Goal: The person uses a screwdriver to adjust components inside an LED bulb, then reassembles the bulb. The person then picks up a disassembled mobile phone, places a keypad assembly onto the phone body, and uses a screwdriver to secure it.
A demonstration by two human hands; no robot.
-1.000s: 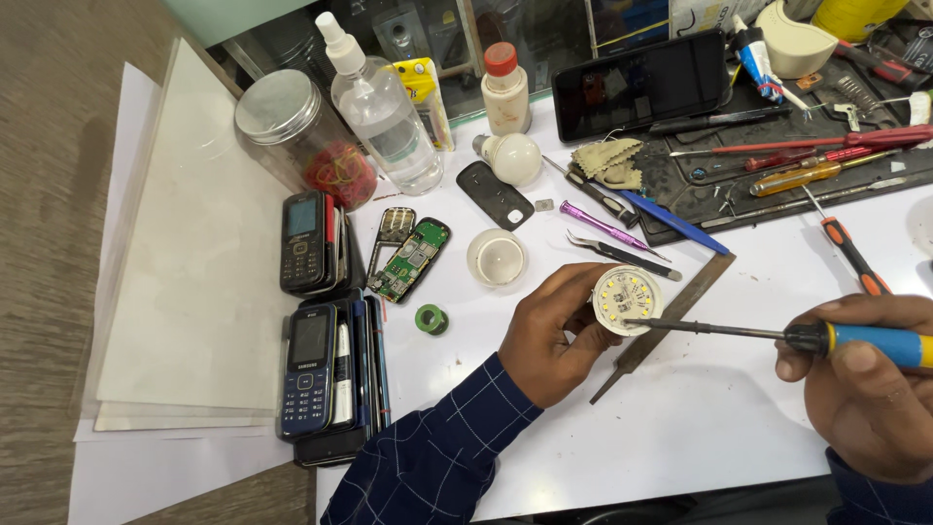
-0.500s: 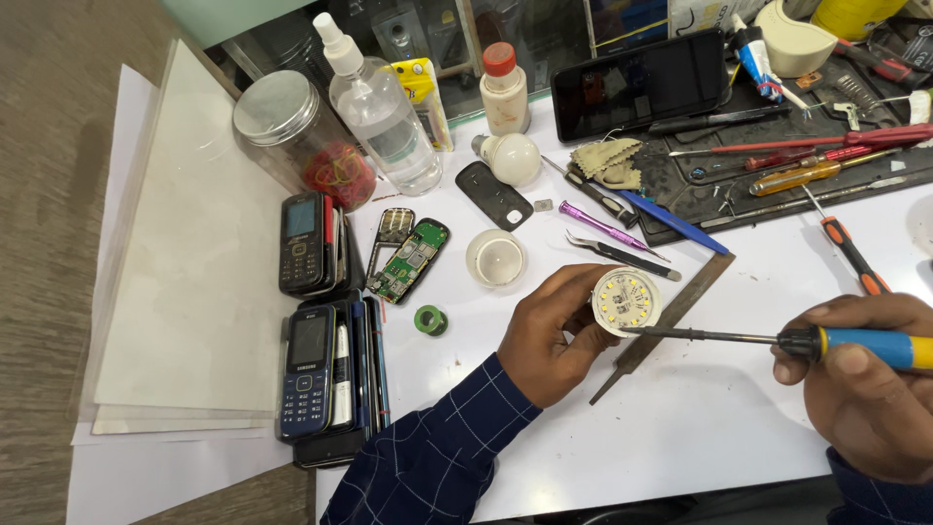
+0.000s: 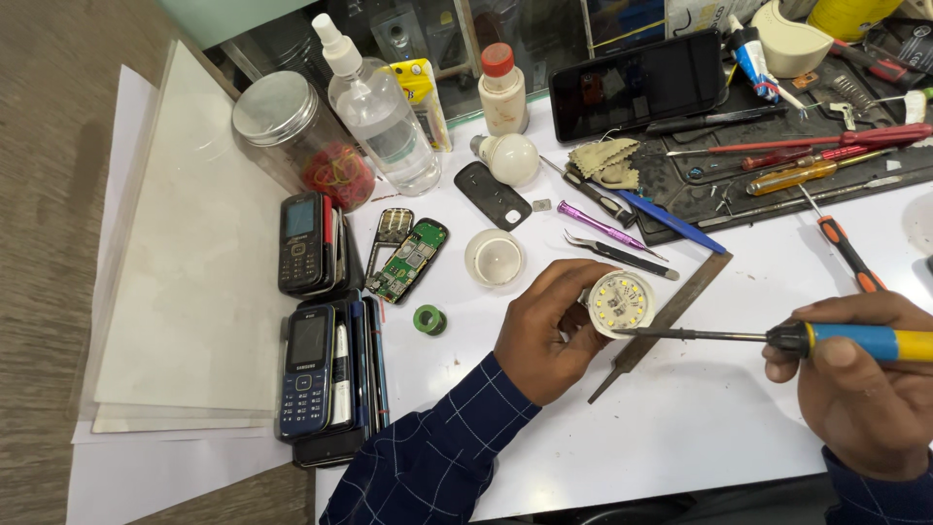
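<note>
Between left hand (image 3: 544, 335) fingers, gripped: round white LED disc (image 3: 622, 303), dotted yellow. Right hand (image 3: 860, 389) fingers wrap soldering iron (image 3: 777, 336); thin metal tip touches disc rim. Flat file (image 3: 661, 326) lies beneath.

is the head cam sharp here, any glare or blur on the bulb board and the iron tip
Head view: sharp and evenly lit; the round LED board in the left hand looks bright, near washed out; the soldering iron in the right hand shows no motion blur; soft shadows on the white table; edges bend slightly.

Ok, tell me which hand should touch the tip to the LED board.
Right. The right hand holds the soldering iron, its tip already at the LED board; the left hand only steadies it.
</note>
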